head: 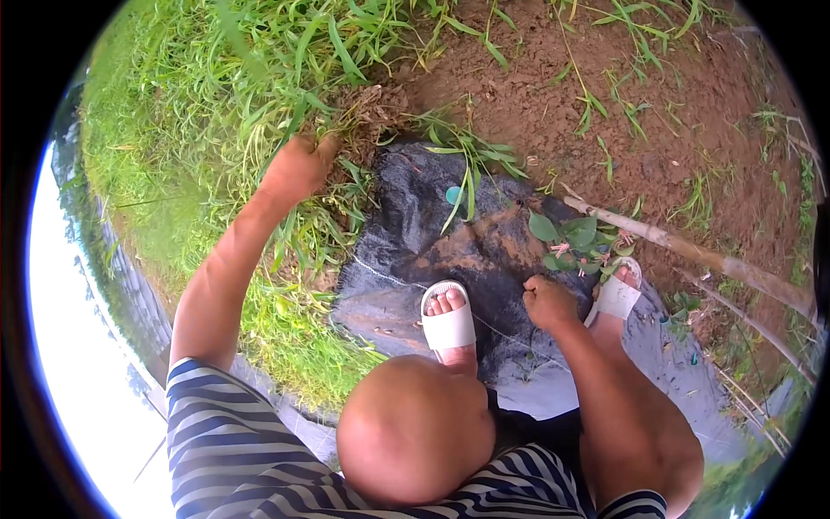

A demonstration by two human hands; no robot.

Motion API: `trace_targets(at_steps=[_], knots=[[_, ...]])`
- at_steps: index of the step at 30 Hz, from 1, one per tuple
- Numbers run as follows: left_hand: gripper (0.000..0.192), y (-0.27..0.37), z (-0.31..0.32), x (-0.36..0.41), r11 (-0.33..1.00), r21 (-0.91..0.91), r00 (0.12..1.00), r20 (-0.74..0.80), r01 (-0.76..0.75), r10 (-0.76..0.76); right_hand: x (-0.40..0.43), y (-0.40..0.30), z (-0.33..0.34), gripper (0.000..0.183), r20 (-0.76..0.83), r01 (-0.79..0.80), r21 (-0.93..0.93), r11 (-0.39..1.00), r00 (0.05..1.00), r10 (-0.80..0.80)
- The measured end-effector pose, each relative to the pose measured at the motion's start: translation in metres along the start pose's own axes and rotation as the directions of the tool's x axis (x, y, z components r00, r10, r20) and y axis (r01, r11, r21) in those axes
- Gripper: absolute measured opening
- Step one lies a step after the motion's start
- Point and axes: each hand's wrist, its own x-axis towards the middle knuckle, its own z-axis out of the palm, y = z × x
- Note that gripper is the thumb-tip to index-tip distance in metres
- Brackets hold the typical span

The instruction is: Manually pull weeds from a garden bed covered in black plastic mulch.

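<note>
My left hand (pixel 298 167) is closed around grass (pixel 337 126) at the edge of the weed patch. Just past its fingertips lies a clump of soil and dry roots (pixel 376 107). My right hand (pixel 550 303) is curled into a fist above the black ground-cover sheet (pixel 405 201), near a leafy plant (pixel 577 235) with pink flowers. No object shows in that fist, though its palm side is hidden. Grass blades (pixel 480 152) lie over the sheet's far edge. Brown soil smears part of the sheet.
Bare reddish soil (pixel 583 97) stretches beyond the sheet. Dense grass (pixel 194 130) grows to the left. A bamboo pole (pixel 713 256) slants in from the right, with a thinner stick (pixel 752 324) below it. A teal disc (pixel 454 195) rests on the sheet. My feet wear white sandals (pixel 449 332).
</note>
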Motion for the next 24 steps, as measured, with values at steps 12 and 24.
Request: trace_targets(at_steps=[12,24], knots=[[0.057,0.007,-0.164,-0.015,0.998,-0.028,0.997,-0.059,0.05,-0.052,0.018,-0.016,0.012,0.023,-0.01,0.095,0.066,0.993,0.995,-0.095],[0.051,0.125,-0.068,0.058,0.904,0.194,0.919,-0.02,-0.382,0.393,0.011,-0.06,0.001,0.025,0.046,0.113,-0.068,0.991,0.993,-0.11]])
